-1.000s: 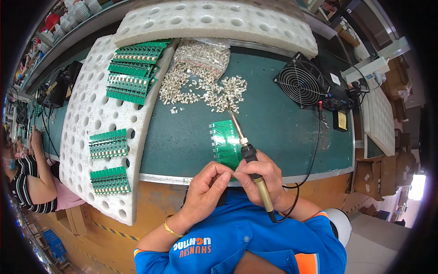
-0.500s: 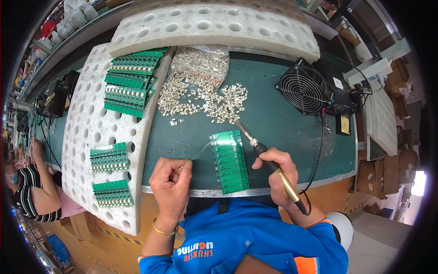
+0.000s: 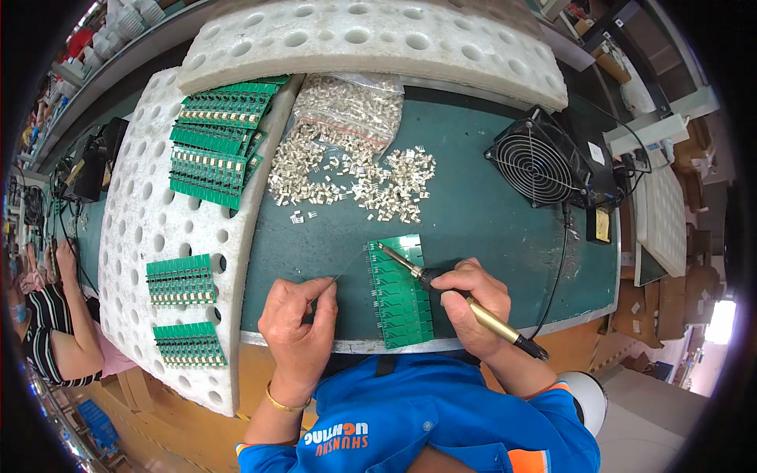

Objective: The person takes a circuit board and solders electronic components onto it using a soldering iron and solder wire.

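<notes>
A green circuit board panel (image 3: 402, 303) lies on the bench in front of me, with metal pins sticking out along its left edge. My right hand (image 3: 475, 303) grips a soldering iron (image 3: 490, 319) like a pen, and the iron's tip is at the panel's upper left corner. Left of the panel, my left hand (image 3: 300, 319) pinches a thin solder wire (image 3: 348, 266). This wire runs up toward the same corner; whether its end touches the tip is too fine to tell. Beyond the panel is a heap of small white connectors (image 3: 394, 185).
A bag of connectors (image 3: 355, 106) lies behind the heap. On the left, a white foam board (image 3: 130, 236) carries several populated circuit boards (image 3: 181, 280); another foam slab (image 3: 371, 39) spans the back. A black fan (image 3: 536, 158) stands at the right, near the iron's cord (image 3: 561, 272). Far left, another person (image 3: 59, 331) sits.
My right hand has brought the soldering iron's tip down and left, from beyond the panel onto its upper left corner. The solder wire in my left hand now points toward that corner.
</notes>
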Motion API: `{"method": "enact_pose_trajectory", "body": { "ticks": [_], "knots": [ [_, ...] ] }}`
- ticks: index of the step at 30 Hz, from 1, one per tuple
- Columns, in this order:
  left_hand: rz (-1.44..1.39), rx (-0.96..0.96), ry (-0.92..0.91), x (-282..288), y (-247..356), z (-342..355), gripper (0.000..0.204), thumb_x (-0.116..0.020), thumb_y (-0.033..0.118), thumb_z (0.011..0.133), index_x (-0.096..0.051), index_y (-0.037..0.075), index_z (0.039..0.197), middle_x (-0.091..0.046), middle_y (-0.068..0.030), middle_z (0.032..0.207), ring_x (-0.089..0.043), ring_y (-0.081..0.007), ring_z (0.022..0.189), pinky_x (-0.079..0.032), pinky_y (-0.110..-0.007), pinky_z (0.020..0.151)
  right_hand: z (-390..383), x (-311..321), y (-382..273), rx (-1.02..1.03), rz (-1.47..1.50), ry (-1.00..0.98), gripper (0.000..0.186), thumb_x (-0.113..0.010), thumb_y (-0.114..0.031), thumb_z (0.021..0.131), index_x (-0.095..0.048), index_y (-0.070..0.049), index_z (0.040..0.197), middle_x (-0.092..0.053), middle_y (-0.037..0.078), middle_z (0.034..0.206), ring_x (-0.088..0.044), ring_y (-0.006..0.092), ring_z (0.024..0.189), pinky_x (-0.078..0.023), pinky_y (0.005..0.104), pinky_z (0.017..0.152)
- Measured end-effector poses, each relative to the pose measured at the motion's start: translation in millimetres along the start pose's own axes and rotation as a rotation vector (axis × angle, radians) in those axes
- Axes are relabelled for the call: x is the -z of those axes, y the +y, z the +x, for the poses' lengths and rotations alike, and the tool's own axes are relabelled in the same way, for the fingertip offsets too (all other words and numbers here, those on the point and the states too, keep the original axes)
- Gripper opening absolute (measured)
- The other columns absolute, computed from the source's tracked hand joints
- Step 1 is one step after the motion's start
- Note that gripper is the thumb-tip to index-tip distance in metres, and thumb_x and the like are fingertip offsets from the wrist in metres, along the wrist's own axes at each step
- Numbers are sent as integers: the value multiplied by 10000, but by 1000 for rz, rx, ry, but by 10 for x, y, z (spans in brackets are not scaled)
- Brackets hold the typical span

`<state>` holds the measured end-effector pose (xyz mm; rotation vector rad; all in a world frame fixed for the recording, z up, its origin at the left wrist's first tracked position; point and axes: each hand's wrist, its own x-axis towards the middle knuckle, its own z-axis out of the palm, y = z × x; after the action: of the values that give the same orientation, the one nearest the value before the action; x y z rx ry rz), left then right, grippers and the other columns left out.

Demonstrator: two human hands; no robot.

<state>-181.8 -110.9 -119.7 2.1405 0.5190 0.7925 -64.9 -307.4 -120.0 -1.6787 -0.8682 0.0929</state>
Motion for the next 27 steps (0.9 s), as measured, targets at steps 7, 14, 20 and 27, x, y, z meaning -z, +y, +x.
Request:
{"method": "enact_pose_trajectory", "body": {
  "ticks": [7,14,20,27],
  "knots": [
    [59,-57,-50,10,18,15,168,-750,-65,722,-716,39,850,-577,-56,661,-543,-162,555,-434,-287,490,89,-42,-37,-9,-50,23,170,-707,-17,758,-667,-17,923,-623,71,711,-554,194,608,-431,332,674],
    [99,-96,-57,13,22,27,185,-755,-65,709,-719,40,857,-562,-65,657,-547,-183,549,-433,-298,485,108,-48,-9,12,-52,5,178,-714,-3,738,-676,-15,911,-630,72,700,-558,199,593,-425,332,658],
    [105,-112,-56,2,17,21,198,-755,-67,703,-720,40,866,-543,-67,639,-542,-188,536,-429,-303,474,129,-46,2,31,-68,-13,185,-710,8,729,-676,-16,909,-623,74,689,-557,206,583,-418,336,643],
    [104,-122,-54,-10,15,30,189,-753,-67,704,-714,41,854,-537,-68,634,-538,-188,525,-423,-309,465,123,-37,-15,30,-85,-35,198,-704,26,709,-670,-16,899,-619,75,686,-558,213,580,-417,341,639]
  ]
}}
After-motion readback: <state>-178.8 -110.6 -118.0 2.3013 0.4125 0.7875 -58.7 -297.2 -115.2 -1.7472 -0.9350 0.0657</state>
